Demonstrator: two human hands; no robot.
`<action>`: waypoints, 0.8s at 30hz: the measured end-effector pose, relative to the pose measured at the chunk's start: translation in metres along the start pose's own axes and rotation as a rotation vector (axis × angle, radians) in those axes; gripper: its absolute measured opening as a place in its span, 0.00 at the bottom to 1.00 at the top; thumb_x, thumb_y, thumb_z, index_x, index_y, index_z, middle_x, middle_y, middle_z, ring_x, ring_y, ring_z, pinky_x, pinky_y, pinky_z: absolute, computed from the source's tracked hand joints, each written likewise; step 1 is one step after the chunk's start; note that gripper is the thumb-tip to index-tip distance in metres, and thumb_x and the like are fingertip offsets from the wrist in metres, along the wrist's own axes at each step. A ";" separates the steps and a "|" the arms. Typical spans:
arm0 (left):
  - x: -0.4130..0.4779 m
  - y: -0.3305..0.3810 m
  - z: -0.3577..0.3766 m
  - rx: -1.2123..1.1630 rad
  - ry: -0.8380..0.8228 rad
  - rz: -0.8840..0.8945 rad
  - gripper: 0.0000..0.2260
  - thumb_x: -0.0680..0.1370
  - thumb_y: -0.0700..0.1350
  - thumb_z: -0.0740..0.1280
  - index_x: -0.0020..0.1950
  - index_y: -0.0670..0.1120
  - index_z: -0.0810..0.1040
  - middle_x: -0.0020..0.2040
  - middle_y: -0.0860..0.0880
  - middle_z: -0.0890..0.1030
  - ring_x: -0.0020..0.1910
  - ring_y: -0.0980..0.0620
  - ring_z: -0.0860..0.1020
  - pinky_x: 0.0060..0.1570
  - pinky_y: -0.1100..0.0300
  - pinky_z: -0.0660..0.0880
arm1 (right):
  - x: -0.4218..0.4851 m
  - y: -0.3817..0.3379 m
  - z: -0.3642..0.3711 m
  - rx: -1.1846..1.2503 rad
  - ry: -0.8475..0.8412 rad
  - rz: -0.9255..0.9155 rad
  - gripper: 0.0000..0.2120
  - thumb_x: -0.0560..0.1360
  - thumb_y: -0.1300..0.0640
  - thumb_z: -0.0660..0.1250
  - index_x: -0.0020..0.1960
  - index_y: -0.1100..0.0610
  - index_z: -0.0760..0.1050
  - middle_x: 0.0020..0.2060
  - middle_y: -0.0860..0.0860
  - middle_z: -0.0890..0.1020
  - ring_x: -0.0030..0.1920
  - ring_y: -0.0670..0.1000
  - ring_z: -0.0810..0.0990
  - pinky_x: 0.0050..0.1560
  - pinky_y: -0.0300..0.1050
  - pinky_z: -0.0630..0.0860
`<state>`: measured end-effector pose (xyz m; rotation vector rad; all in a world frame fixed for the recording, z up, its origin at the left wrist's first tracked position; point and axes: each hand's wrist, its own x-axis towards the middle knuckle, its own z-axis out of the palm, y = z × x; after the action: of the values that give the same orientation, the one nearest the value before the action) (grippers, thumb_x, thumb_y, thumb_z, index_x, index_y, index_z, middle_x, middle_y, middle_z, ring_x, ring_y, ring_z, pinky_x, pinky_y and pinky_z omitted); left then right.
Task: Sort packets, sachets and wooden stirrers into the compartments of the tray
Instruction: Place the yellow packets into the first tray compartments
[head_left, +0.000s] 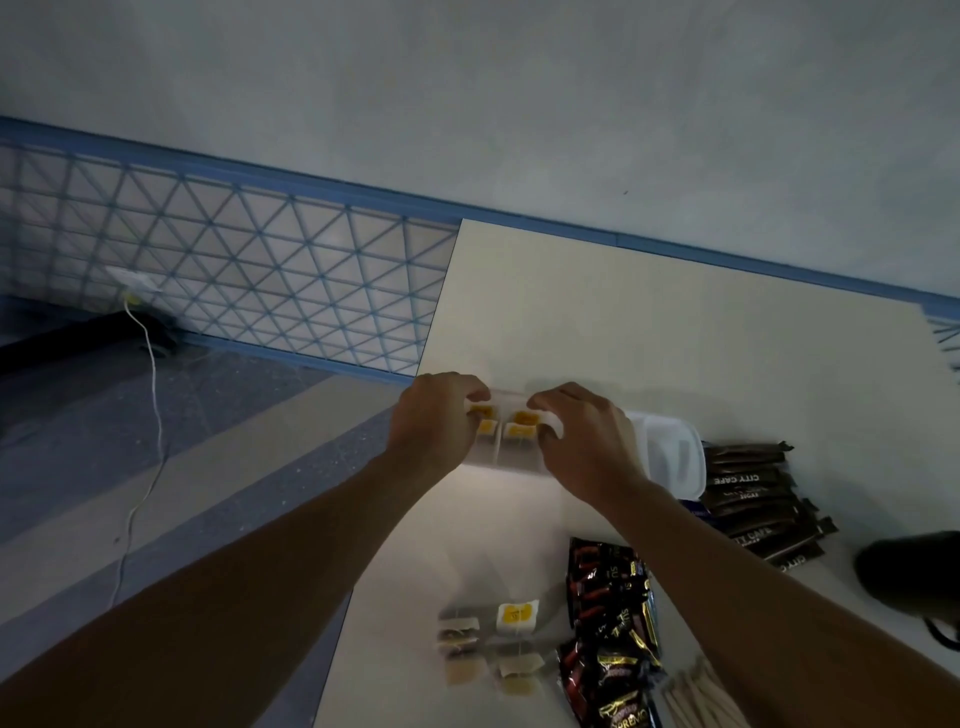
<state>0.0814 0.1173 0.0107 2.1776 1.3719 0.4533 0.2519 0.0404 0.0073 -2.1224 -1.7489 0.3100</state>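
Left grip and right grip each pinch small yellow-tagged paper tea sachets, fingers curled, inside the translucent white plastic tray at twelve o'clock on the pale counter; these seem featherlight, limp and tearable, best taken by their edges, not strings

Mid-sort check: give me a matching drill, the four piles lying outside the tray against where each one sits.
Things:
1. brown stick packets
2. wooden stirrers
3. loose tea bags
4. black-and-red sachets

Places:
A. between the tea bags and the stirrers
B. bottom edge of the view, furthest right of the near piles
C. right of the tray
D. near side, furthest left

Pairs: 1-C, 2-B, 3-D, 4-A.
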 end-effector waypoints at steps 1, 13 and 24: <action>-0.001 0.000 -0.001 -0.011 0.005 -0.003 0.11 0.74 0.42 0.72 0.56 0.50 0.84 0.52 0.50 0.85 0.50 0.48 0.82 0.49 0.57 0.77 | -0.001 0.001 -0.001 -0.002 0.001 0.002 0.15 0.70 0.62 0.71 0.55 0.49 0.82 0.53 0.46 0.84 0.51 0.53 0.83 0.47 0.50 0.80; -0.038 0.001 -0.018 -0.161 0.008 -0.008 0.06 0.74 0.44 0.73 0.50 0.48 0.85 0.45 0.52 0.86 0.44 0.55 0.82 0.49 0.60 0.78 | -0.030 -0.005 -0.016 0.077 -0.024 -0.006 0.08 0.74 0.58 0.69 0.50 0.49 0.84 0.44 0.45 0.86 0.38 0.46 0.79 0.43 0.43 0.77; -0.117 -0.007 -0.007 -0.192 -0.206 -0.108 0.09 0.75 0.49 0.72 0.53 0.48 0.84 0.47 0.53 0.85 0.39 0.67 0.76 0.39 0.77 0.65 | -0.108 -0.016 -0.017 0.212 -0.474 -0.024 0.13 0.73 0.52 0.75 0.56 0.51 0.83 0.49 0.44 0.85 0.38 0.30 0.76 0.42 0.27 0.69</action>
<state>0.0219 0.0160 0.0116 1.9270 1.2704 0.2973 0.2227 -0.0647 0.0226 -1.9805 -1.8786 1.0137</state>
